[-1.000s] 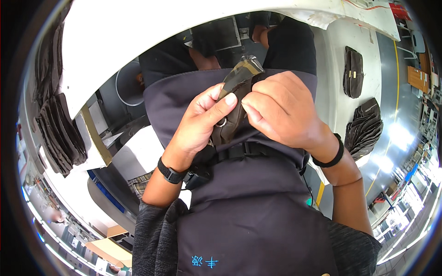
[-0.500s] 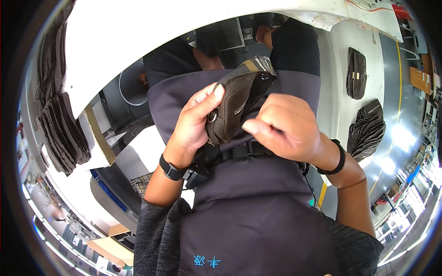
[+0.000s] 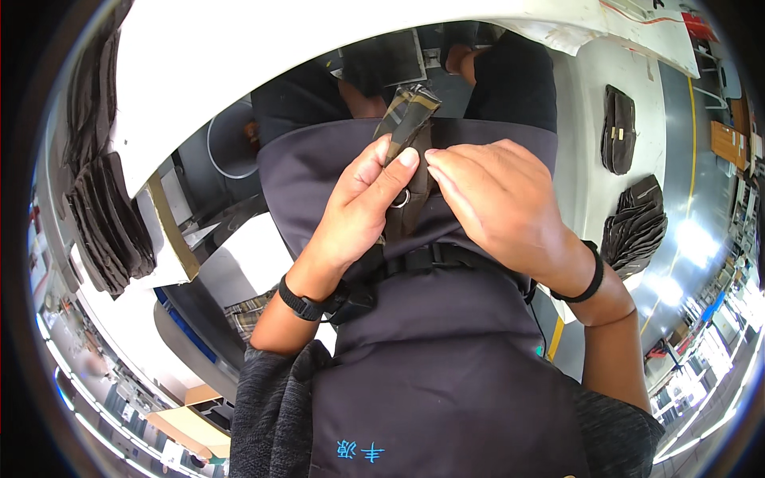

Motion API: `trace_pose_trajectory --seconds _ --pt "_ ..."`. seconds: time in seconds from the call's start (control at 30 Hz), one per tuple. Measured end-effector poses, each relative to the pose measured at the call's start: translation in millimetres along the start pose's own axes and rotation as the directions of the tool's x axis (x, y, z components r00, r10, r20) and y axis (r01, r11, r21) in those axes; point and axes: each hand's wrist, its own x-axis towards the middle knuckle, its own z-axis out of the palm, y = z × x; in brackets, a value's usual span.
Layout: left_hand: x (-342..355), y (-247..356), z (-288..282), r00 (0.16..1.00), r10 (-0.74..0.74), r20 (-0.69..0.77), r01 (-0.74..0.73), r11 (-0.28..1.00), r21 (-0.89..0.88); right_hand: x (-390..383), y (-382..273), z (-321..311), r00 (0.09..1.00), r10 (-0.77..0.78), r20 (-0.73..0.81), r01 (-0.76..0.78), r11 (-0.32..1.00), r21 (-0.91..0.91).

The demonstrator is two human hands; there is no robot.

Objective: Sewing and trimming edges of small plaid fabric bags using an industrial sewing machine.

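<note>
Over my lap, my left hand (image 3: 358,203) grips a small dark brown fabric pouch (image 3: 416,209), its thumb pressed along the side. The pouch is turned narrow edge up, and a metal ring (image 3: 402,199) shows beside my left thumb. At its far end, striped grey-and-tan fabric (image 3: 408,111) sticks out. My right hand (image 3: 506,203) is closed in a pinch at the pouch's right edge, close to my left thumb tip. Whatever lies between the right fingertips is hidden.
A white table (image 3: 263,40) curves across the far side. Dark brown fabric pieces lie in a stack (image 3: 111,227) at left. On the right-hand white surface (image 3: 586,103) rest another dark bundle (image 3: 618,131) and a fanned pile (image 3: 636,227). A round bin (image 3: 227,147) stands beneath the table.
The pouch has turned from showing its broad face to showing its narrow edge. My right hand has moved up and left to its edge, fingers now pinched together.
</note>
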Motion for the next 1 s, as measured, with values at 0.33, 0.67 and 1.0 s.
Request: trace_pose_trajectory --seconds 0.33,0.67,1.0 --pt "-1 1 -2 0.998 -0.027 -0.057 0.025 0.999 -0.041 13 17 2 0.999 0.048 0.022 -0.045 0.99 -0.134" --pt "15 4 -41 0.978 -0.172 -0.117 0.12 0.926 -0.359 20 7 -36 0.942 0.214 -0.259 -0.157 0.962 0.221" --pt "18 1 -41 0.96 -0.223 -0.169 0.122 0.878 -0.463 31 -37 -92 0.952 0.126 -0.28 0.141 0.63 0.764"
